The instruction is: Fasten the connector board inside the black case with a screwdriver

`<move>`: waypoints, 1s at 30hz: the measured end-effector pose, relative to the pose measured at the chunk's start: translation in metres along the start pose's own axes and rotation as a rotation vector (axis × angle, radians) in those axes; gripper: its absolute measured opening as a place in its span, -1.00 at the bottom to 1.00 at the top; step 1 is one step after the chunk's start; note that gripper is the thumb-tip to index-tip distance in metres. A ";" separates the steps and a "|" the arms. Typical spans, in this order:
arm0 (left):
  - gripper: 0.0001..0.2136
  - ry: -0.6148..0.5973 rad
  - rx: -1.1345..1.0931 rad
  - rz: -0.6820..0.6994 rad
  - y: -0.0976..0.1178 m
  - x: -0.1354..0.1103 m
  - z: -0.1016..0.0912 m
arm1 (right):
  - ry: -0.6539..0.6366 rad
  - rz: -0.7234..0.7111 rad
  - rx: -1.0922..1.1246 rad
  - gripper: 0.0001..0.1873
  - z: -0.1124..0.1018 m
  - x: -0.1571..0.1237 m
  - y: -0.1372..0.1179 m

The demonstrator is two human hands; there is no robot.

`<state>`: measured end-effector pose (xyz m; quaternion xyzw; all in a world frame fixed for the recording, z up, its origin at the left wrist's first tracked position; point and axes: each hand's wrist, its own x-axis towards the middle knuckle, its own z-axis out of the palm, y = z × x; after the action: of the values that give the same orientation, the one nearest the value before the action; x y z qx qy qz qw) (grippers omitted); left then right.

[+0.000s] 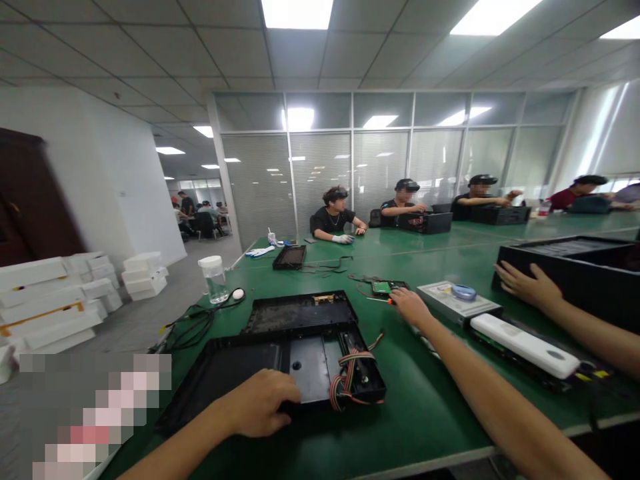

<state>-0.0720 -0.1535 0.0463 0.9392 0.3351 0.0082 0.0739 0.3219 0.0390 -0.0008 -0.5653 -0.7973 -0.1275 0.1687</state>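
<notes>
Our L hand (pixel 267 402) at blk casing (pixel 235 375), R hand (pixel 413 309) by screwdriver (pixel 389 301).
L fingers together, curled at casing's near rim; R fingers bent, pinch we can't tell; circuit bd (pixel 381 288) just beyond R fingertips.

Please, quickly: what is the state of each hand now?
Left hand: partly curled at the black case; grip unclear.
Right hand: at the slim orange tool; grip unclear.
</notes>
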 end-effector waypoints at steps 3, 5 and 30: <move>-0.76 0.022 -0.008 -0.065 -0.021 0.016 -0.006 | -0.027 0.172 0.076 -0.69 -0.003 -0.003 -0.017; -0.68 0.086 0.018 -0.118 -0.041 0.031 -0.014 | -0.161 0.204 0.214 -0.56 -0.005 -0.003 -0.046; -0.84 0.120 0.483 0.028 -0.085 0.063 -0.005 | -0.257 0.022 0.182 -0.53 -0.016 -0.017 -0.131</move>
<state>-0.0768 -0.0481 0.0370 0.9319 0.3183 -0.0153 -0.1731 0.2050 -0.0247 0.0048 -0.5681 -0.8143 0.0205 0.1171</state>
